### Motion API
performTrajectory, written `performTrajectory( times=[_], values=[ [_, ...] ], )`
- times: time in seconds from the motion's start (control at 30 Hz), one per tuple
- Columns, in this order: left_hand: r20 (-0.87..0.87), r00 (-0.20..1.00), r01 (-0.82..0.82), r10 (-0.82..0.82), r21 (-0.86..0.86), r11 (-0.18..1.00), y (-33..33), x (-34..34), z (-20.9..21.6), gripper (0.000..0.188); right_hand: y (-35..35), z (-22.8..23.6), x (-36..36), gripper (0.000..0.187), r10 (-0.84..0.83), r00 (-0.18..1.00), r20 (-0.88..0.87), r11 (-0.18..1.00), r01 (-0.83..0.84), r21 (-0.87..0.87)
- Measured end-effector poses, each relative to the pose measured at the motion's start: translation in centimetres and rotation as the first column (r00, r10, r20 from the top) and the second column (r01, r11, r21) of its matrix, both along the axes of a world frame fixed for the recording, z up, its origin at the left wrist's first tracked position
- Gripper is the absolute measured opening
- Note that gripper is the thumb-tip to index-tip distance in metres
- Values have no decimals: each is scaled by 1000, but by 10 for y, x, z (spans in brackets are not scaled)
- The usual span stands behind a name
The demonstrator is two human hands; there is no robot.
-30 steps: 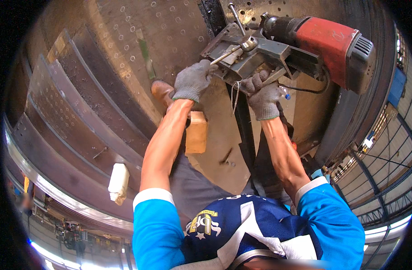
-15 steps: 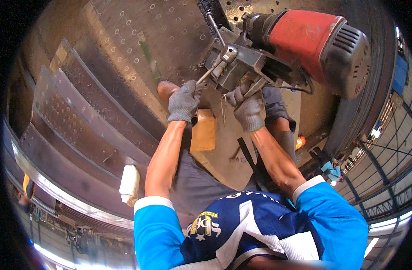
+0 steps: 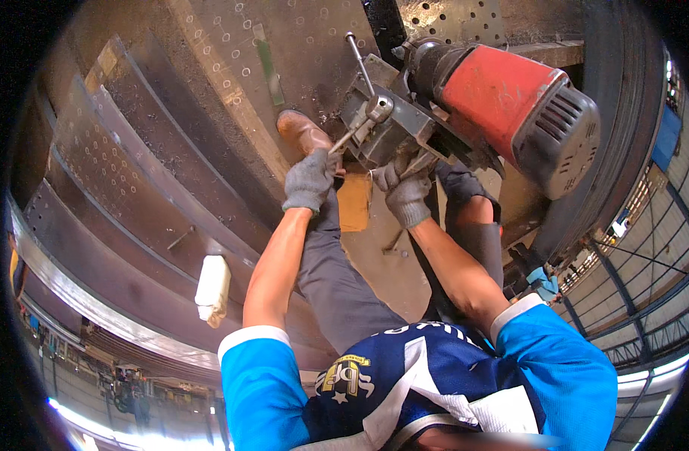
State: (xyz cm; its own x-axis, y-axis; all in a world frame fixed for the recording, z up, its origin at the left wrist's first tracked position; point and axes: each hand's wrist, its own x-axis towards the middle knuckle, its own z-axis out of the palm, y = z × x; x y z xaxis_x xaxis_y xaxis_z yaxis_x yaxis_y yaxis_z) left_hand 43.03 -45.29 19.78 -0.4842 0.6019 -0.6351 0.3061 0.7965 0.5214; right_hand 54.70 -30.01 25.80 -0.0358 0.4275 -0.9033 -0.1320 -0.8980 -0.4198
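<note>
A drilling machine with a red motor housing and a dark metal body lies at the upper right, its motor pointing right. From its round hub, a spoked feed lever reaches toward me. In a grey knitted glove, my left hand is closed around the end of that spoke. My right hand, gloved the same way, grips a metal handle on the near side of the drill body; its fingers are partly hidden. Between my hands, beyond my knees, stands a tan block.
Long curved-looking steel plates with marked circles lie stacked at left. On them rests a white plastic bottle. My brown boot stands beside the drill. A green strip lies farther off, and a perforated plate behind the drill.
The view has shifted, so the drill sits slightly lower and more of my boot shows. Both hands keep their grips, and the lever's angle looks nearly the same.
</note>
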Motion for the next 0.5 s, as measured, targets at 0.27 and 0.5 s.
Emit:
performTrajectory(
  times=[0.27,0.5],
  values=[
    [-130,991,-34,33,0,999,1,13,-11,32,0,-25,26,43,161,968,-191,983,-141,113],
    [-182,983,-38,15,-123,992,4,28,-9,31,-34,-108,62,34,433,848,305,689,-529,495]
  ],
)
